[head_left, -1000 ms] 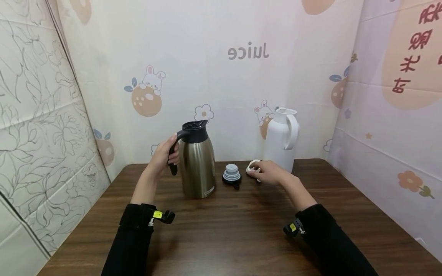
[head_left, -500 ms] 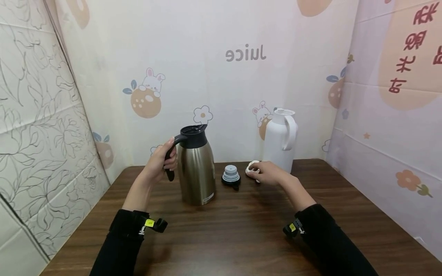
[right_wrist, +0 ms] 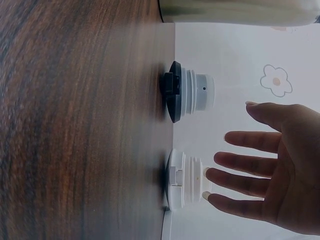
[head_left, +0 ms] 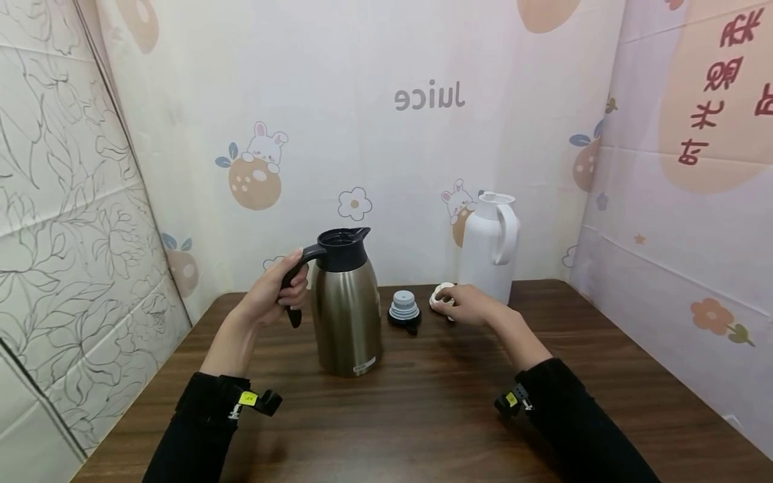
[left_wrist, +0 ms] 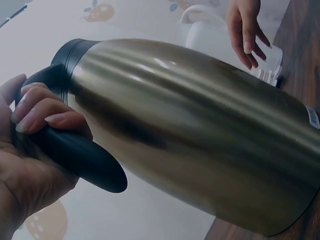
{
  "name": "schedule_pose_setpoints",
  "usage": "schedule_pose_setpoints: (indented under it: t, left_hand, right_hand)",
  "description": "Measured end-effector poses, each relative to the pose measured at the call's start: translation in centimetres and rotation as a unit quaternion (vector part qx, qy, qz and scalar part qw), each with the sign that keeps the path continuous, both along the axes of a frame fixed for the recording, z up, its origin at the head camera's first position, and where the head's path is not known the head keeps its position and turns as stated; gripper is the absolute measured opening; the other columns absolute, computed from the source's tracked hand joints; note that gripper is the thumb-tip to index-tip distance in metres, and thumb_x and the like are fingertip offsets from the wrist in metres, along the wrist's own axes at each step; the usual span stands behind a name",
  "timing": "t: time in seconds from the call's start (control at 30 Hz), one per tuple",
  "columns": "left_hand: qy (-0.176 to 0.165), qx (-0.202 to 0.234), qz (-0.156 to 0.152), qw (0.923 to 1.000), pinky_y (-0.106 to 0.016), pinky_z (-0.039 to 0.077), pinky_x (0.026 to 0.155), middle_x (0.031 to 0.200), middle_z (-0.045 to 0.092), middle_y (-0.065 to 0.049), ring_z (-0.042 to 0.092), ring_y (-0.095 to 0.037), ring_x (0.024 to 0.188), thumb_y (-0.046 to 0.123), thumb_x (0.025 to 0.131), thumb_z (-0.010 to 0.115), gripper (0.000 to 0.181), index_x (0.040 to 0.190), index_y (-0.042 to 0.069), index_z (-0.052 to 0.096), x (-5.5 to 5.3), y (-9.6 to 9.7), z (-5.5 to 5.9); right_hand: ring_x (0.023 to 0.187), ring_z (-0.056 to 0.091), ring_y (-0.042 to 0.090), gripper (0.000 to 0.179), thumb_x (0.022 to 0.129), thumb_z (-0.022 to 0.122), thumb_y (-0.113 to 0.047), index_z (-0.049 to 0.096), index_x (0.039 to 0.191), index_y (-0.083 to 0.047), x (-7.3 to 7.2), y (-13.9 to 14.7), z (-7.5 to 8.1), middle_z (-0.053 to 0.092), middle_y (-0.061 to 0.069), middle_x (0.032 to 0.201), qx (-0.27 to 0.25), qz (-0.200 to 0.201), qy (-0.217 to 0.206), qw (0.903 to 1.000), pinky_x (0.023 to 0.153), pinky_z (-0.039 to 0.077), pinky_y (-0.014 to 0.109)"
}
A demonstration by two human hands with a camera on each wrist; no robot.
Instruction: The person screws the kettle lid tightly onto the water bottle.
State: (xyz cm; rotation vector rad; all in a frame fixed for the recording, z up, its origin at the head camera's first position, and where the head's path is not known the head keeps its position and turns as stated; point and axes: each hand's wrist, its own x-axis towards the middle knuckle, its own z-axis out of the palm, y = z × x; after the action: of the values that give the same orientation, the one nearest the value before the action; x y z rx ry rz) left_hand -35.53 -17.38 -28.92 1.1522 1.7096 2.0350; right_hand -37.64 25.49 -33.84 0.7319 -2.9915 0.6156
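My left hand [head_left: 274, 295] grips the black handle [left_wrist: 82, 160] of a gold metal vacuum jug [head_left: 347, 322]. The jug stands upright on the left half of the table, its black-collared mouth without a stopper. To the right, my right hand [head_left: 477, 306] hovers over a white stopper [right_wrist: 189, 180] that lies upside down on the table. In the right wrist view its fingers are extended, two fingertips right at the stopper's top. Between jug and hand sits a grey stopper with a black base [head_left: 404, 307], also upside down.
A white vacuum jug [head_left: 483, 248] with a side handle stands at the back right, behind my right hand. Printed fabric [head_left: 362, 147] hangs along the back and both sides of the brown wooden table [head_left: 386, 422].
My left hand has brought the gold jug nearer to me and lower in view. The right hand stays over the white stopper, and both stoppers keep their places.
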Motion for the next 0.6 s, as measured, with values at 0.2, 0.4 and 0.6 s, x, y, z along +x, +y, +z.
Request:
schedule_pose_setpoints:
  t: [0.2, 0.4, 0.6]
  left_hand:
    - [-0.002, -0.017, -0.053, 0.9985, -0.036, 0.014, 0.053, 0.057, 0.030, 0.008, 0.022, -0.012, 0.047, 0.038, 0.119, 0.019, 0.051, 0.077, 0.015, 0.038, 1.2, -0.2, -0.1]
    - [-0.003, -0.020, -0.143, 0.9896, -0.035, 0.014, 0.052, 0.059, 0.029, 0.007, 0.021, -0.013, 0.048, 0.040, 0.118, 0.013, 0.052, 0.080, 0.014, 0.038, 2.2, -0.2, -0.1]
    - [0.006, -0.002, -0.246, 0.9694, -0.035, 0.013, 0.048, 0.061, 0.027, 0.003, 0.021, -0.014, 0.047, 0.038, 0.117, 0.007, 0.053, 0.082, 0.008, 0.032, 2.0, -0.2, -0.1]
  right_hand:
    - [0.091, 0.069, 0.012, 0.033, 0.112, 0.056, -0.034, 0.069, 0.131, -0.011, 0.5, 0.1, -0.1, 0.072, 0.008, 0.120, -0.004, 0.004, -0.008, 1.0000, 0.098, 0.053, 0.050]
    - [0.098, 0.070, 0.016, 0.032, 0.112, 0.056, -0.035, 0.069, 0.128, -0.012, 0.7, 0.6, -0.1, 0.073, 0.007, 0.118, -0.003, 0.010, -0.001, 0.9999, 0.098, 0.053, 0.049]
    - [0.112, 0.069, 0.026, 0.034, 0.111, 0.056, -0.035, 0.070, 0.130, -0.010, 0.7, 0.6, -0.2, 0.073, 0.009, 0.121, 0.005, 0.007, 0.006, 0.9999, 0.100, 0.052, 0.051]
